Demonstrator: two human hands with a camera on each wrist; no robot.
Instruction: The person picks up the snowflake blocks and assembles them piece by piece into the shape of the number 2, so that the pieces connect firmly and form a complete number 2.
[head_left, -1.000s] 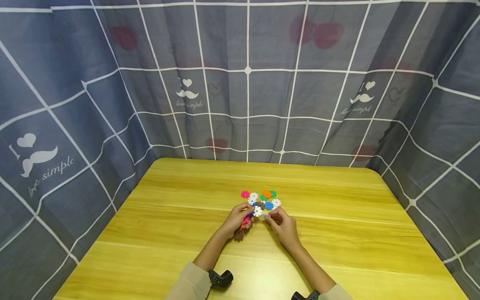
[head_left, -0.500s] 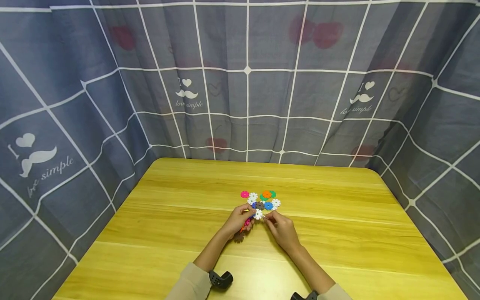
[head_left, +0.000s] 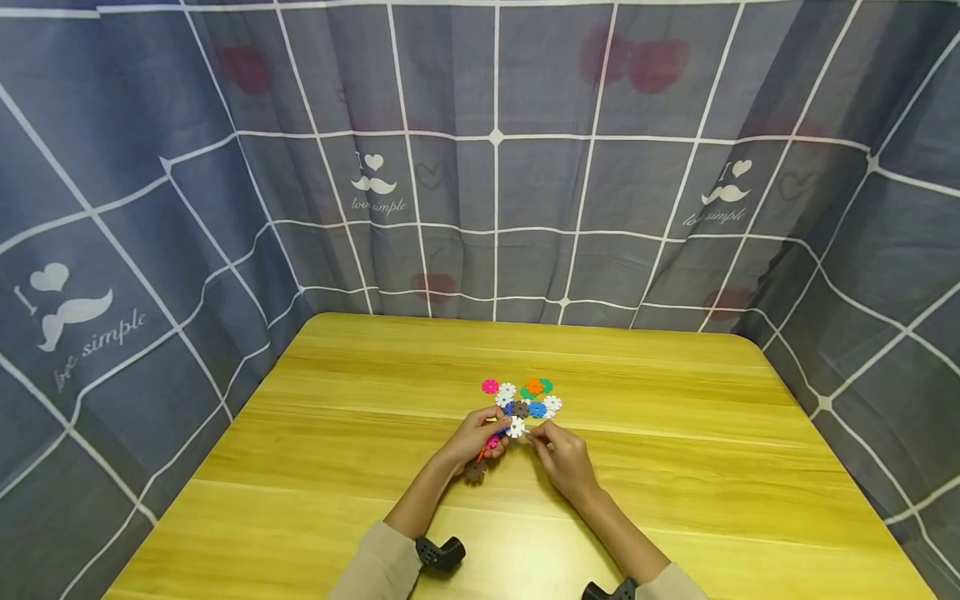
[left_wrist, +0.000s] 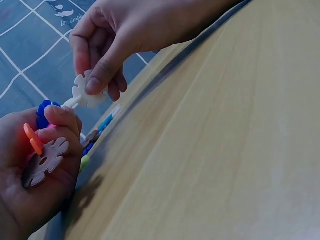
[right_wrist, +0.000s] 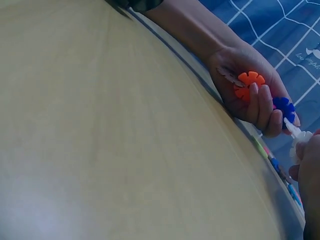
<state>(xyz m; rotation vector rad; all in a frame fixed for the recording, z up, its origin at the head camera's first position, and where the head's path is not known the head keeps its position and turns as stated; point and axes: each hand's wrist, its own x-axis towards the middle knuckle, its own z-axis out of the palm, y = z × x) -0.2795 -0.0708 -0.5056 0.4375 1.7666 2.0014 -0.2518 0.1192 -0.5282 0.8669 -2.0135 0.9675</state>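
My left hand grips a chain of flower-shaped plastic snowflake discs. In the left wrist view a brown disc, an orange disc and a blue disc show along it, with a bit of pink between the fingers. At its far end a white disc faces up in the head view. My right hand pinches a second white disc between thumb and fingers. Its edge meets the first white disc; whether the slots are interlocked I cannot tell.
Just beyond the hands, loose discs lie on the wooden table: a pink disc, an orange disc, a light blue disc and several others. A grey checked curtain surrounds the table's back and sides.
My right hand has come slightly left, bringing its white disc against the one on the chain and turning it edge-on to the head view. The left hand keeps its hold, almost still.
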